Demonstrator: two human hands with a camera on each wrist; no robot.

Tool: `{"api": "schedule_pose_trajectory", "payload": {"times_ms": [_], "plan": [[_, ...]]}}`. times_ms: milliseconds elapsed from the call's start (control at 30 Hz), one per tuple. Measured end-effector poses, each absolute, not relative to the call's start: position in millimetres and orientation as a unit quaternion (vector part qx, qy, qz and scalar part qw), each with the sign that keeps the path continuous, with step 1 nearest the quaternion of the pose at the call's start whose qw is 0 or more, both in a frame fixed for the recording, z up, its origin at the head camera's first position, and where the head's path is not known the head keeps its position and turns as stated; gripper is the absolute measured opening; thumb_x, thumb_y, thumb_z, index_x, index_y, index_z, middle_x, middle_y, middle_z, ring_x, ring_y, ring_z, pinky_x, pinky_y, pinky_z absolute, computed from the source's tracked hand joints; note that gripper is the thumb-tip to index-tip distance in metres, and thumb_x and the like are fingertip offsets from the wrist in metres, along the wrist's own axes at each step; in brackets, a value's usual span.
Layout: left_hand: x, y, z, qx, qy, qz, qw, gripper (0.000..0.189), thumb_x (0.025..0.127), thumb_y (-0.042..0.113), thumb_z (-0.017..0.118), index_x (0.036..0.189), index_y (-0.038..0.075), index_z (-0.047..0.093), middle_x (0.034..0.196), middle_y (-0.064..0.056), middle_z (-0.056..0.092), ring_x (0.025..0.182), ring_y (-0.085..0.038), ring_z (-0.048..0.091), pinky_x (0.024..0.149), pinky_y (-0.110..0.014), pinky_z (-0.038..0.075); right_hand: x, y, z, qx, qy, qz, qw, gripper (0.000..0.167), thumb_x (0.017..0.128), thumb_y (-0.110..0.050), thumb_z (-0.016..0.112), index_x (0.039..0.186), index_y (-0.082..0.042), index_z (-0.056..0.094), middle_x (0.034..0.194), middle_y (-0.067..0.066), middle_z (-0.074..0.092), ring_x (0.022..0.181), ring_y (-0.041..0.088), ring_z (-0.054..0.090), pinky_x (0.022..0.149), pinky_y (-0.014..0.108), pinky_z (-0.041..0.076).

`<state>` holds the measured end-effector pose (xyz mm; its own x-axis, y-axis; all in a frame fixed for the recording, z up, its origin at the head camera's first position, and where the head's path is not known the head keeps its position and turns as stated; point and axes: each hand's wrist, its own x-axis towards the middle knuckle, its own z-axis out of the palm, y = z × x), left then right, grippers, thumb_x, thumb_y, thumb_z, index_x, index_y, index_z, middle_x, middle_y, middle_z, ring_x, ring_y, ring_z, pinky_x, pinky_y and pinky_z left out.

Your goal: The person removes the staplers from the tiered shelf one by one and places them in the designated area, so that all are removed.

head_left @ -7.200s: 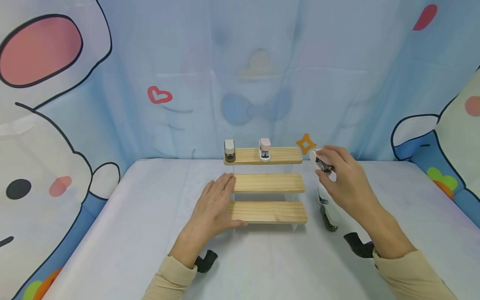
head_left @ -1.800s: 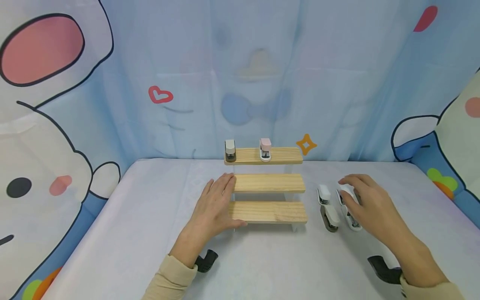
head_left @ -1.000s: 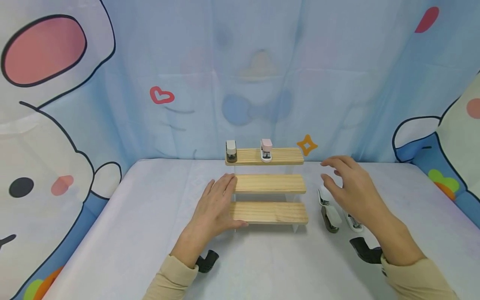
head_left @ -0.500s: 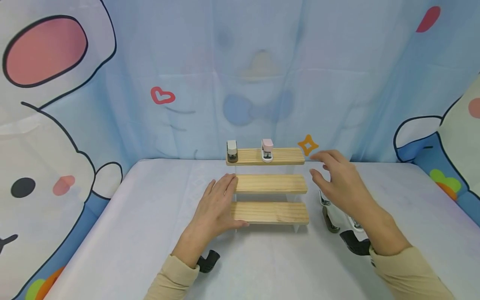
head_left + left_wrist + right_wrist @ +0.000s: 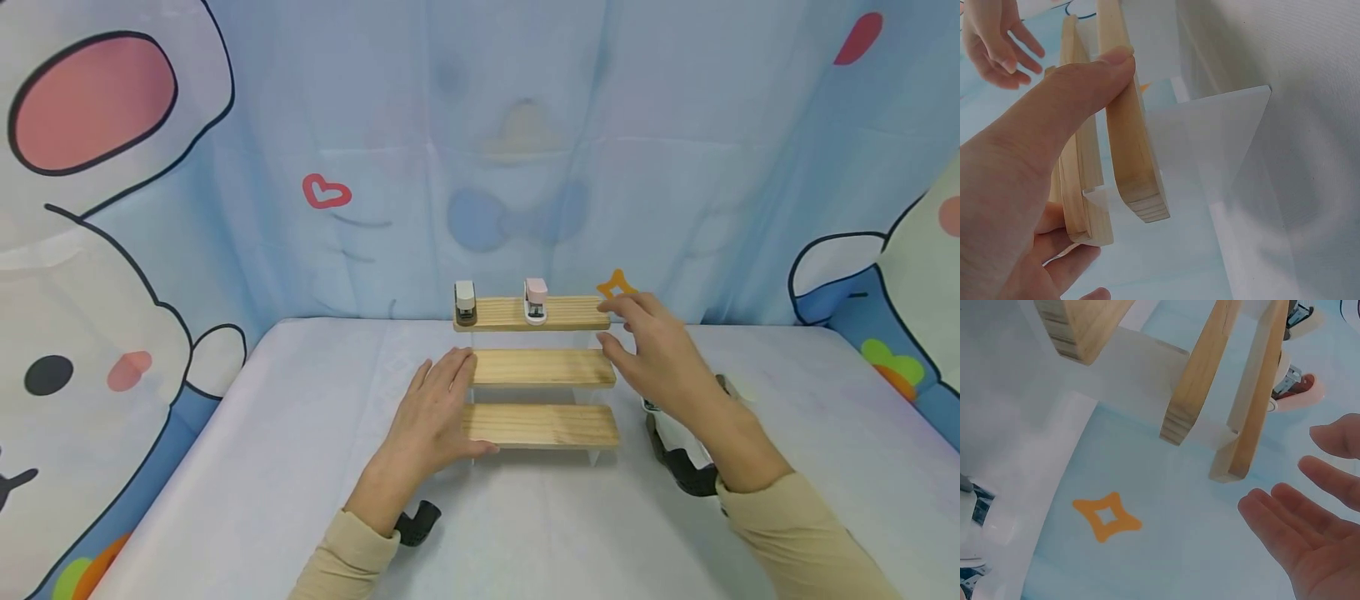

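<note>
My left hand (image 5: 427, 412) holds the left end of a three-tier wooden stand (image 5: 540, 425); in the left wrist view its thumb presses the lowest plank (image 5: 1125, 144) and fingers reach behind the middle one. My right hand (image 5: 660, 354), its fingers spread and nothing between them, hovers by the right end of the top plank (image 5: 577, 312). On that plank, a white-and-dark mini stapler (image 5: 465, 303) stands at the left end and a pink-and-white one (image 5: 535, 302) near the middle. Several more staplers lie right of the stand, including one with a dark base (image 5: 658, 440), partly hidden by my right arm.
Clear side panels (image 5: 1210, 125) support the planks above the white-covered table (image 5: 525, 525). A blue cartoon-print curtain (image 5: 420, 100) hangs right behind the stand. Black wrist mounts (image 5: 418, 523) stick out below both hands.
The stapler my right hand held earlier was set down right of the stand. My right hand, now empty, has moved left to the top plank's right end. My left hand stays put.
</note>
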<state>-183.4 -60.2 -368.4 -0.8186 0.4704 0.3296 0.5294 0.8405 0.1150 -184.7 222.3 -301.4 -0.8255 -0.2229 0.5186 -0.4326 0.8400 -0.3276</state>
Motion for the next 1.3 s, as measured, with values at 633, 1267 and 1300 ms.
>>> {"api": "schedule_pose_trajectory", "payload": {"times_ms": [633, 1267, 1300], "plan": [[-183.8, -59.2, -368.7, -0.258, -0.950, -0.108, 0.138, 0.119, 0.063, 0.060, 0.087, 0.153, 0.005, 0.032, 0.158, -0.008, 0.036, 0.148, -0.023, 0.032, 0.124, -0.046, 0.024, -198.7, 204.7, -294.9, 0.209, -0.919, 0.223, 0.248, 0.031, 0.093, -0.004, 0.065, 0.122, 0.003, 0.059, 0.122, 0.023, 0.056, 0.109, 0.042, 0.058, 0.078, 0.051, 0.052], [-184.3, -59.7, -368.3, -0.257, -0.951, -0.109, 0.134, 0.119, 0.062, 0.060, 0.087, 0.153, 0.005, 0.033, 0.159, -0.008, 0.036, 0.148, -0.023, 0.033, 0.124, -0.046, 0.025, -224.0, 181.8, -295.6, 0.199, -0.921, 0.270, 0.196, 0.037, 0.095, -0.008, 0.061, 0.129, 0.003, 0.057, 0.130, 0.026, 0.054, 0.112, 0.040, 0.058, 0.087, 0.051, 0.053], [-184.2, -59.7, -368.1, -0.256, -0.951, -0.109, 0.133, 0.119, 0.062, 0.060, 0.087, 0.153, 0.005, 0.033, 0.159, -0.008, 0.036, 0.148, -0.023, 0.033, 0.124, -0.046, 0.024, -225.5, 180.5, -296.2, 0.197, -0.921, 0.275, 0.195, 0.037, 0.095, -0.008, 0.061, 0.130, 0.003, 0.056, 0.131, 0.026, 0.053, 0.112, 0.040, 0.058, 0.089, 0.051, 0.053]]}}
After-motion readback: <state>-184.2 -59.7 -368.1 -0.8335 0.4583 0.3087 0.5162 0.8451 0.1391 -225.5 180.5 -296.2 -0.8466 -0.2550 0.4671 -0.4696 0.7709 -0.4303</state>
